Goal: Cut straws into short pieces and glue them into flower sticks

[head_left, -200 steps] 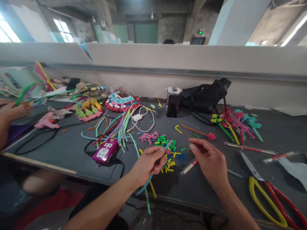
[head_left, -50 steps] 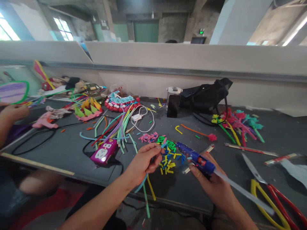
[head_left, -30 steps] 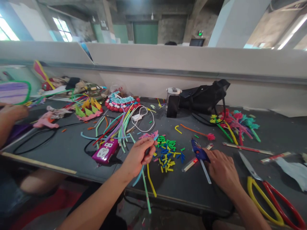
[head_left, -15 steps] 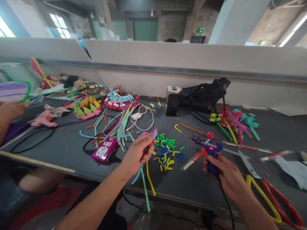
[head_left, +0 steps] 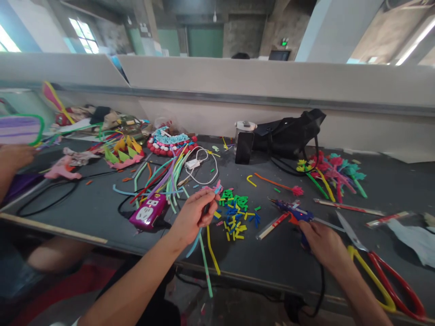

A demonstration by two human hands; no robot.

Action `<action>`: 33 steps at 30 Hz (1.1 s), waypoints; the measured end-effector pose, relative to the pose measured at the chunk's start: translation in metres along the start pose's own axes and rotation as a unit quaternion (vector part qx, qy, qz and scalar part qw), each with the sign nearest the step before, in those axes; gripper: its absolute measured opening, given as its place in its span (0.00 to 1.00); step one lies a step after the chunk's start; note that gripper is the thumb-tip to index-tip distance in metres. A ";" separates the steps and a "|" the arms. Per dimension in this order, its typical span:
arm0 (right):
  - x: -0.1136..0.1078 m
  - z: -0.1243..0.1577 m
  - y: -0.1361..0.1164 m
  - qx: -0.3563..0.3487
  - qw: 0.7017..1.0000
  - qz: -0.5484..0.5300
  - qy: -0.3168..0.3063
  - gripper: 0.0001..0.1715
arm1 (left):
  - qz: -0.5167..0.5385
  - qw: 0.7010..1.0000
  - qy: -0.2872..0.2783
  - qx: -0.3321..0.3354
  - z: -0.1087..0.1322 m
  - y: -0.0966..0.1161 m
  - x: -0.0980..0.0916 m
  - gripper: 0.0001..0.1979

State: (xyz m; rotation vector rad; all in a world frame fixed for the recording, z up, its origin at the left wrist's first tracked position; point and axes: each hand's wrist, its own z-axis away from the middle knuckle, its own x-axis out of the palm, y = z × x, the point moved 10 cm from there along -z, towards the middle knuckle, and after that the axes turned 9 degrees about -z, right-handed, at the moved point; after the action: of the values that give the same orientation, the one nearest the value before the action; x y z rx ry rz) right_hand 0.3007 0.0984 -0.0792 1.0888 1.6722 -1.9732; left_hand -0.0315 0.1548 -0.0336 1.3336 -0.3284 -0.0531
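Observation:
My left hand (head_left: 195,210) is closed in a pinch, with a short light-blue fuzzy stem piece (head_left: 218,189) at its fingertips. Just right of those fingers lies a loose pile of cut pieces, green (head_left: 240,201), blue (head_left: 257,220) and yellow (head_left: 238,234), with some pink ones (head_left: 206,189) behind. My right hand (head_left: 321,240) grips a purple-blue hot glue gun (head_left: 303,215) low at the tabletop, its nozzle pointing left and a small red light lit. An orange stem with a pink flower tip (head_left: 297,190) lies behind the gun.
Red-and-yellow-handled scissors (head_left: 365,250) and packaged glue sticks (head_left: 350,207) lie to the right. Fuzzy-stem flowers (head_left: 335,170), a black bag (head_left: 292,136) and a phone (head_left: 244,148) stand behind. A purple power strip (head_left: 148,212) and long stems (head_left: 175,174) are left. Another person's hand (head_left: 15,158) is at far left.
My right hand has lowered the glue gun toward the table and turned it flatter, shifting slightly right. My left hand has turned slightly, still pinching the light-blue piece.

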 end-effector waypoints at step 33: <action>0.115 -0.066 -0.185 -0.228 0.971 -0.031 -0.072 0.05 | 0.022 1.000 0.000 -0.021 -0.008 -0.012 -0.002 0.09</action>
State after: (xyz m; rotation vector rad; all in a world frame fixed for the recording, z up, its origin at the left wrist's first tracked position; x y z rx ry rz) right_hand 0.1223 0.2329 -0.0367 0.7147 1.9612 -1.5408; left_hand -0.0293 0.1597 -0.0465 1.2837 -0.3556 -0.0225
